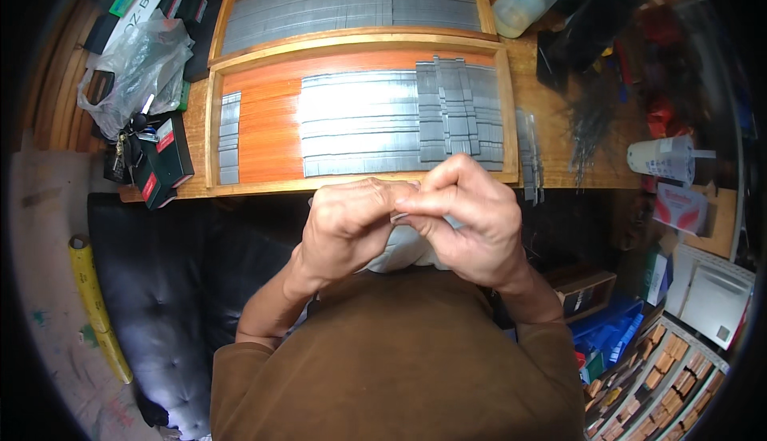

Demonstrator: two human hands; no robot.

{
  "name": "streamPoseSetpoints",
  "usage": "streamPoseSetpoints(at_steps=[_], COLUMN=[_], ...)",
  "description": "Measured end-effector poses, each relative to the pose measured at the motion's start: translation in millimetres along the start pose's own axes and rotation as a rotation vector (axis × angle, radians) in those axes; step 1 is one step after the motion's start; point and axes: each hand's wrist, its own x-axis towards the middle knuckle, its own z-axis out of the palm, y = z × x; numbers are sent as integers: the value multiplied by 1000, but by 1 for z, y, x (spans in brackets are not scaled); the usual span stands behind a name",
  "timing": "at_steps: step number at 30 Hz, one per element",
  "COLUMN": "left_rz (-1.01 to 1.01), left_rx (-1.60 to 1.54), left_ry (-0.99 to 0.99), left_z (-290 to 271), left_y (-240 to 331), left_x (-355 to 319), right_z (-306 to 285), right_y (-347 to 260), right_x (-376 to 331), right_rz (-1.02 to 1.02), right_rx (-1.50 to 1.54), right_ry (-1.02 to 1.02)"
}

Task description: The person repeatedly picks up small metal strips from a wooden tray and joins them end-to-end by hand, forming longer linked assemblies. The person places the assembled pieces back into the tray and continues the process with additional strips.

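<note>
My left hand (342, 221) and my right hand (473, 221) meet in front of my chest, just short of the table's front edge. Both are closed, thumbs and fingertips pinched together at one spot. Whatever they hold is almost wholly covered by the fingers. Right beyond them lies a shallow wooden tray (359, 184) with an orange-brown bottom. Rows of thin grey strips (359, 121) fill its middle and right. A looser stack of grey strips (449, 113) rests on top at the right, and a narrow column of strips (229, 137) stands along the left side.
Behind is a second wooden tray (351, 39) of grey strips. More strips (530, 153) and dark thin pieces (590, 129) lie to the right. A squeeze bottle (526, 5), a cup (661, 160), a plastic bag (144, 61) and dark boxes (168, 153) stand around. A black padded seat (160, 297) is at left.
</note>
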Motion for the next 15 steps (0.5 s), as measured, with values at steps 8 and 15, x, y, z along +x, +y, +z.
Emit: streamPoseSetpoints(at_steps=[8, 15], left_rz=[-196, -1085], left_rx=[-47, -806], left_ry=[-115, -268], left_z=[-5, 29], left_y=[10, -43], left_x=[-10, -50], right_z=[4, 38], right_y=[-2, 67], right_x=[-12, -80], right_rz=[-5, 982], right_rx=[-38, 740], right_ry=[36, 22])
